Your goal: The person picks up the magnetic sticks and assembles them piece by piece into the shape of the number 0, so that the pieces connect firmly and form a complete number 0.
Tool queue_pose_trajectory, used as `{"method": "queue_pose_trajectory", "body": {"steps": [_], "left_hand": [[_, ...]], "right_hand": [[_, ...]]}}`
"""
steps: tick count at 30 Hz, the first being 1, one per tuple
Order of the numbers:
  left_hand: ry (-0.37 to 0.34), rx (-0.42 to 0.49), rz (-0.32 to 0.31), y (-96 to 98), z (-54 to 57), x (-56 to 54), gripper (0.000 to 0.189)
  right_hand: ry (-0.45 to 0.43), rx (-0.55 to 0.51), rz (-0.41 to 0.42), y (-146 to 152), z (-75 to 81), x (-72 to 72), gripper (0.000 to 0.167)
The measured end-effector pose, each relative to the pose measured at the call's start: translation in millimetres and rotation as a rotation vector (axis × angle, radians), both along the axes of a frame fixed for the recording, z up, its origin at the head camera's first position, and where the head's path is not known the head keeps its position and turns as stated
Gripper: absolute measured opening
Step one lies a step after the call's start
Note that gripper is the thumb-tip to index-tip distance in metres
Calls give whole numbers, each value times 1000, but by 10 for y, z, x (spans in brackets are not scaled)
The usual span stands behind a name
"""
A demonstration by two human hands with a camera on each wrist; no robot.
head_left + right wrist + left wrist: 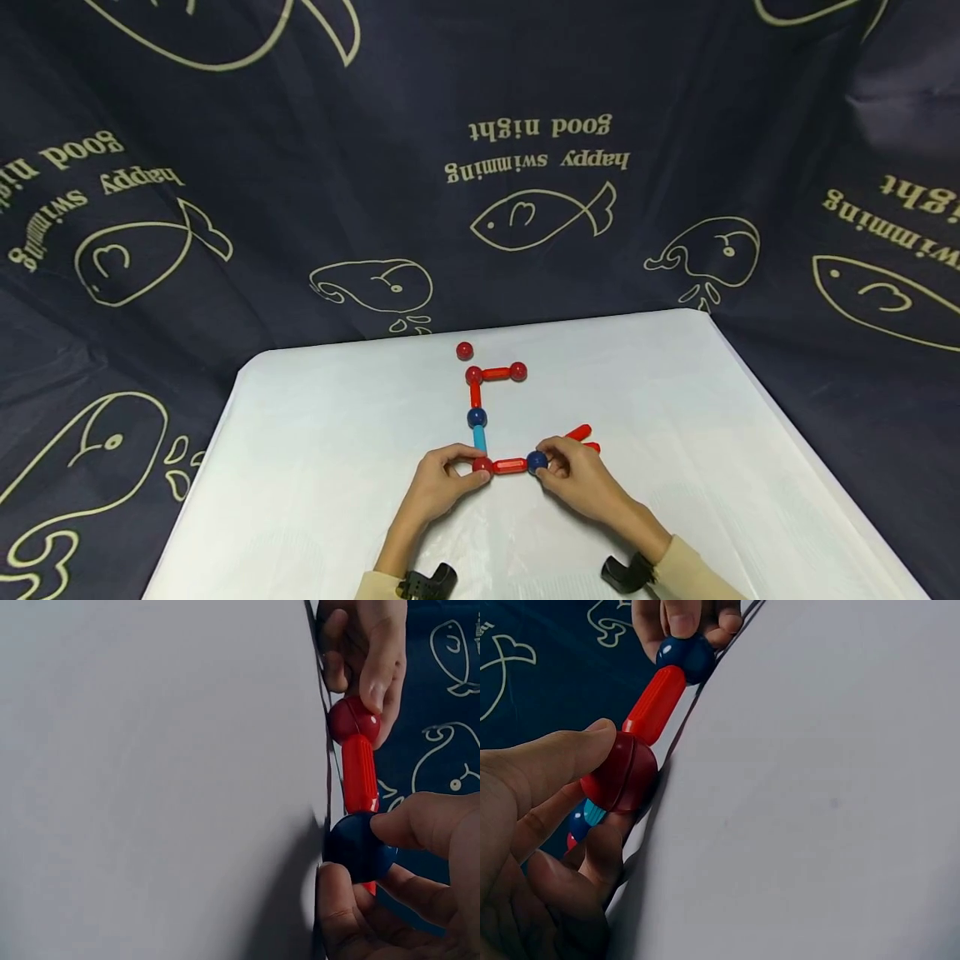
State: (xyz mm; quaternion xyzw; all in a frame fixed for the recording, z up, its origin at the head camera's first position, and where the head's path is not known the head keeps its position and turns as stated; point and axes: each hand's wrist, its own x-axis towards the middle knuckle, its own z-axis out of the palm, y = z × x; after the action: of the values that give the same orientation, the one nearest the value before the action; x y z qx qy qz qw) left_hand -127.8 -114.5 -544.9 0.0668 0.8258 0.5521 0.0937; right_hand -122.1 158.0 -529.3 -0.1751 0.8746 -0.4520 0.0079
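My left hand [437, 486] pinches a red ball [622, 772] at the near corner of a chain of balls and rods. A red rod [511, 466] joins that ball to a dark blue ball [361, 847], which my right hand [581, 476] holds between thumb and fingers. From the left corner a light blue rod [479, 438] runs away from me to another dark blue ball [477, 417]. Beyond it come a red rod [476, 395], a red ball [473, 376], a short red rod [496, 374] and an end red ball [518, 372].
One loose red ball [464, 351] lies near the far edge of the white table [322, 417]. Two red rods [579, 432] lie just beyond my right hand, partly covered by it. A dark cloth [540, 275] with fish drawings hangs behind the table.
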Motion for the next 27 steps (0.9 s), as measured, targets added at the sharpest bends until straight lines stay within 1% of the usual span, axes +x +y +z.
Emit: {"method": "queue_pose_trajectory", "body": {"steps": [5, 10, 13, 17, 19, 23, 25, 27], "left_hand": [[-2, 3, 1, -3, 3, 4, 27], [-13, 5, 3, -5, 1, -3, 28], [-13, 7, -4, -3, 6, -5, 27], [-9, 0, -6, 1, 6, -7, 26], [-7, -4, -4, 0, 5, -9, 26], [-10, -7, -2, -3, 4, -10, 26], [-9, -7, -3, -5, 2, -10, 26], [-8, -4, -3, -6, 3, -8, 26]], "right_hand": [[16, 24, -9, -11, 0, -4, 25], [16, 54, 31, 8, 51, -21, 29], [16, 65, 72, 44, 126, -52, 33], [49, 94, 118, 126, 259, -122, 38], [71, 119, 127, 175, 325, -167, 39], [116, 174, 110, 281, 391, -274, 38], [118, 191, 92, 336, 389, -333, 37], [97, 207, 71, 391, 367, -387, 36]]}}
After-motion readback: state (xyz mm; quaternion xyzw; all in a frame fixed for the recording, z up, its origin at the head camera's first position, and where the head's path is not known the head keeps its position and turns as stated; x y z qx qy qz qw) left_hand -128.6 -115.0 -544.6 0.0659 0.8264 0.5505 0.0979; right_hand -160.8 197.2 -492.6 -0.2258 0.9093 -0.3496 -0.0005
